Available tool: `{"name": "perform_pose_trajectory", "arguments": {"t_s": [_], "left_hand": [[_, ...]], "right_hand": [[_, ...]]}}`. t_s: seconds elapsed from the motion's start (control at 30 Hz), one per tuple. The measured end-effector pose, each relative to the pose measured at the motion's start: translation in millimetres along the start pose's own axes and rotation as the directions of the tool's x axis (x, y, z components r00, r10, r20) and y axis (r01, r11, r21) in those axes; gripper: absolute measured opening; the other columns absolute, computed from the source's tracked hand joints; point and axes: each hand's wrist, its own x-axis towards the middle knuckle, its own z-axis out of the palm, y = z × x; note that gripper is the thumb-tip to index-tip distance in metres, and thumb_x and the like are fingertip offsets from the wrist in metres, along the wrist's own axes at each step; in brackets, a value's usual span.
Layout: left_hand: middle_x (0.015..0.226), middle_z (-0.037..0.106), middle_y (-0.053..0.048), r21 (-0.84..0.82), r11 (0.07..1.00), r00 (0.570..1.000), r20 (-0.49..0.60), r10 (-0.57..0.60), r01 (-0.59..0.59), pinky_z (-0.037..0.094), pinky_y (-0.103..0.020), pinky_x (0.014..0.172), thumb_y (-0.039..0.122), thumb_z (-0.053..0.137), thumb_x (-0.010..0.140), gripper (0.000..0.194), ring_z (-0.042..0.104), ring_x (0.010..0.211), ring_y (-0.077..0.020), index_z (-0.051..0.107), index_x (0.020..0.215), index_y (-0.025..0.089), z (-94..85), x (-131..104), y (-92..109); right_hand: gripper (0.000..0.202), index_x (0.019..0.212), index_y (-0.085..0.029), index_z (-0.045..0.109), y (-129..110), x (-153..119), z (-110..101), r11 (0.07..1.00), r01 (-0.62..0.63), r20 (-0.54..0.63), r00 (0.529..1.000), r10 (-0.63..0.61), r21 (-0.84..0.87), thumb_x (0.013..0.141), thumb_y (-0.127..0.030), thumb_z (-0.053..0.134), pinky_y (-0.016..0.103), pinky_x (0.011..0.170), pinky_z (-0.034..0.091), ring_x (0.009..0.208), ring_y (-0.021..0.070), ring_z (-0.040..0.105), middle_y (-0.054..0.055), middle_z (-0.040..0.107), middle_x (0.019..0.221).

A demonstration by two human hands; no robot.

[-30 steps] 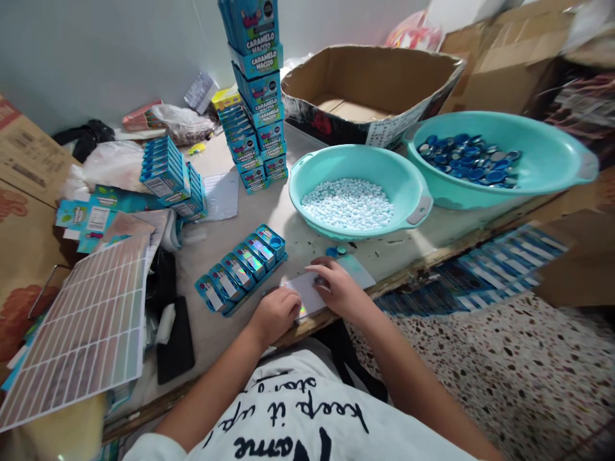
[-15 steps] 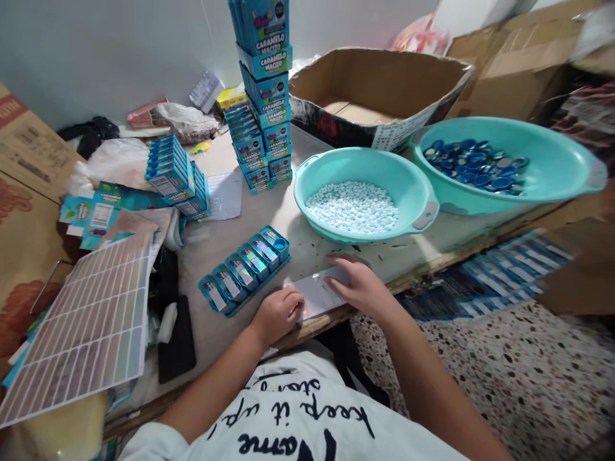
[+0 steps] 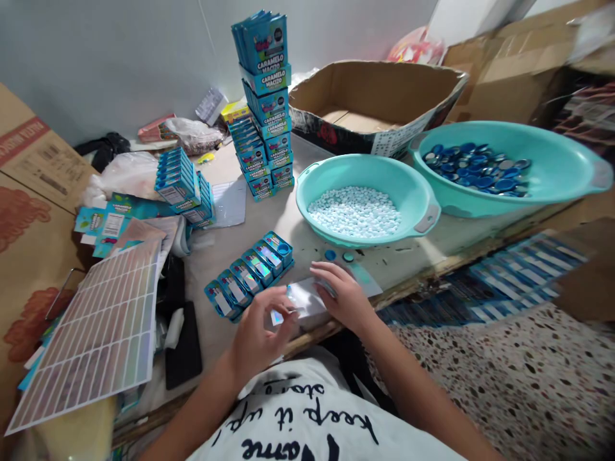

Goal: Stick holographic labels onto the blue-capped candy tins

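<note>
A pale glossy sheet (image 3: 368,279) lies at the table's front edge, its middle partly covered by my hands. At its left part, my left hand (image 3: 263,330) has thumb and index finger pinched together; whatever is between them is too small to make out. My right hand (image 3: 343,296) rests on the sheet with its fingers apart. Just beyond are a blue cap (image 3: 330,255) and a cap with a pale inside (image 3: 348,257). A row of blue candy packs (image 3: 247,274) with shiny labels lies left of the sheet.
A turquoise bowl (image 3: 368,168) holds pale candies; another turquoise bowl (image 3: 562,163) holds blue caps. Behind stand stacked candy boxes (image 3: 269,80) and an open carton (image 3: 384,80). A label sheet (image 3: 96,333) and black object (image 3: 183,349) are at left.
My left hand has lifted and turned into a pinch. My right hand has drawn slightly left and nearer, and the two caps now show beyond it. The view has shifted slightly.
</note>
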Motion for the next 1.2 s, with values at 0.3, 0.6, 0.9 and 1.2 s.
{"name": "perform_pose_trajectory", "arguments": {"t_s": [0.3,0.6,0.9,1.2], "left_hand": [[0.087,0.066,0.001,-0.547,0.703,0.882,0.162,-0.443,0.454,0.054,-0.026,0.068,0.034,0.072,0.087,0.076,0.063,0.072,-0.0125,0.031,0.151,0.03,-18.5,16,23],[0.088,0.064,-0.001,-0.496,0.65,0.812,0.259,-0.523,0.577,0.052,-0.027,0.074,0.034,0.067,0.092,0.06,0.061,0.078,-0.0139,0.045,0.147,0.027,-28.0,7,30],[0.121,0.063,-0.007,-0.488,0.645,0.792,0.183,-0.583,0.588,0.053,-0.028,0.083,0.047,0.085,0.072,0.058,0.061,0.099,-0.0183,0.066,0.122,0.026,-7.0,18,10],[0.073,0.069,-0.004,-0.435,0.693,0.789,0.073,-0.61,0.576,0.052,-0.029,0.076,0.064,0.079,0.072,0.049,0.065,0.073,-0.0167,0.07,0.081,0.016,-17.2,32,11]], "right_hand": [[0.04,0.131,-0.026,0.064,-77,13,-24,0.887,-0.07,0.187,0.982,-0.019,0.457,0.099,-0.049,0.056,0.046,0.102,0.05,0.115,0.0278,0.065,0.011,0.071,0.121],[0.031,0.112,-0.021,0.074,-88,25,-28,0.823,-0.111,0.264,0.963,-0.048,0.557,0.093,-0.046,0.067,0.029,0.076,0.054,0.09,0.0201,0.068,0.008,0.071,0.097],[0.013,0.088,-0.022,0.079,-105,29,-19,0.766,0.04,-0.078,0.997,0.013,0.641,0.092,-0.029,0.069,0.026,0.062,0.05,0.072,0.0153,0.063,0.005,0.068,0.08],[0.011,0.083,-0.03,0.082,-100,26,-4,0.61,0.064,-0.349,0.865,0.36,0.79,0.077,-0.02,0.082,0.024,0.061,0.048,0.073,0.0132,0.061,0.001,0.068,0.08]]}}
